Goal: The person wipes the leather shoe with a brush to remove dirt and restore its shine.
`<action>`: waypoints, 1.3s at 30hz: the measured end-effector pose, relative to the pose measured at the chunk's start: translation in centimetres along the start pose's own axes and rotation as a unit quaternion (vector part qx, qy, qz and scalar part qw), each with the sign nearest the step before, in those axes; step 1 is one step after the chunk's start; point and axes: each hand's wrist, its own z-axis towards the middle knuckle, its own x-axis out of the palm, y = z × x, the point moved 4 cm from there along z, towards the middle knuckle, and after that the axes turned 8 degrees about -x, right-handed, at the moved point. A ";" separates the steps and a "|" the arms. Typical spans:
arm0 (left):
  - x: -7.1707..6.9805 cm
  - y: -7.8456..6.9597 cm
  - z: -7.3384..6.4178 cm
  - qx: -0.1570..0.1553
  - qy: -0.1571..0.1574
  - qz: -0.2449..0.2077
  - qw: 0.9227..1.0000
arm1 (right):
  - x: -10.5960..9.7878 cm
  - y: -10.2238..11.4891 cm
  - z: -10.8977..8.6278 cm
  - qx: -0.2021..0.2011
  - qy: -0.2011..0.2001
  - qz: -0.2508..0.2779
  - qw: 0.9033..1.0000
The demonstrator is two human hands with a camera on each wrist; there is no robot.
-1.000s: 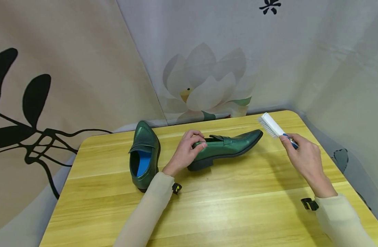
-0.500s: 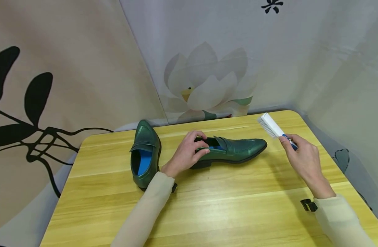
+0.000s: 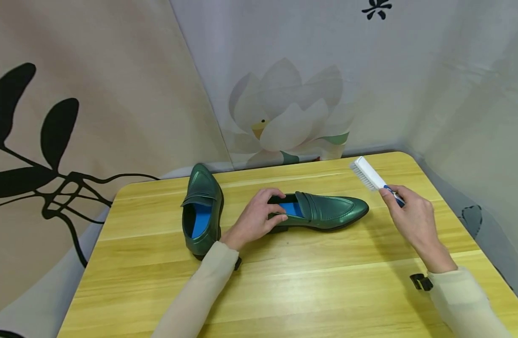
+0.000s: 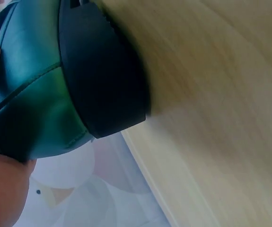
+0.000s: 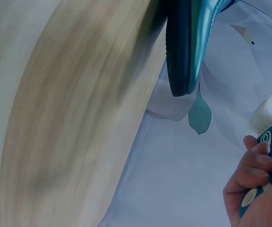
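Observation:
My left hand (image 3: 253,218) grips the heel end of a dark green loafer (image 3: 332,209), thumb and fingers on the rim of its opening. The loafer lies across the table, toe to the right, blue insole partly showing. In the left wrist view its black heel (image 4: 102,75) is close to the wooden surface. My right hand (image 3: 415,213) holds a white-and-blue brush (image 3: 370,173) by its handle, raised to the right of the toe, bristles facing left. The matching loafer (image 3: 201,185) stands left of my left hand, toe pointing away.
Everything rests on a light wooden table (image 3: 326,281) with rounded far corners. A printed fabric curtain (image 3: 284,94) hangs behind its back edge and along the right side. A small black clip (image 3: 421,281) is at the right wrist.
The held loafer has rolled so its opening and blue insole turn more toward me, its toe lower and slightly farther right. My right hand and the brush stay nearly in place.

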 end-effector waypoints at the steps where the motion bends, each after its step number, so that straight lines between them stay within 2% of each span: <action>1: 0.1 -0.1 0.0 0.000 0.000 0.003 1.000 | 0.0 0.0 0.0 0.000 0.000 0.001 1.000; 6: 0.2 -0.4 -0.2 -0.006 0.007 0.007 1.000 | 0.0 -0.1 -0.1 -0.003 -0.002 -0.001 1.000; 9: 0.0 -0.6 0.1 -0.025 0.026 0.014 0.999 | 0.0 -0.1 -0.2 -0.002 0.003 -0.002 1.000; 12: -0.2 -0.8 0.9 -0.047 0.054 0.051 0.996 | 0.0 -0.1 -0.4 0.000 0.009 -0.004 1.000; 15: -0.4 -1.1 2.1 -0.063 0.084 0.101 0.989 | 0.1 0.2 -0.6 0.000 0.016 -0.005 1.000; 19: -0.3 -1.2 3.4 -0.091 0.132 0.151 0.976 | 0.7 1.0 -1.0 -0.017 0.029 0.001 0.999; 22: -0.1 -1.1 3.8 -0.114 0.173 0.176 0.962 | 1.1 1.6 -1.3 -0.041 0.039 0.004 0.998; 25: 0.1 -0.9 3.8 -0.130 0.198 0.179 0.955 | 1.4 2.1 -1.5 -0.055 0.043 0.005 0.998; 28: 0.3 -0.7 3.7 -0.136 0.195 0.169 0.957 | 1.6 2.4 -1.5 -0.061 0.046 0.008 0.997; 34: 0.3 -0.1 3.4 -0.158 0.157 0.161 0.962 | 2.1 3.4 -1.7 -0.066 0.064 0.013 0.996; 39: 0.3 0.3 3.2 -0.180 0.128 0.161 0.962 | 3.3 4.7 -2.4 -0.113 0.097 0.013 0.989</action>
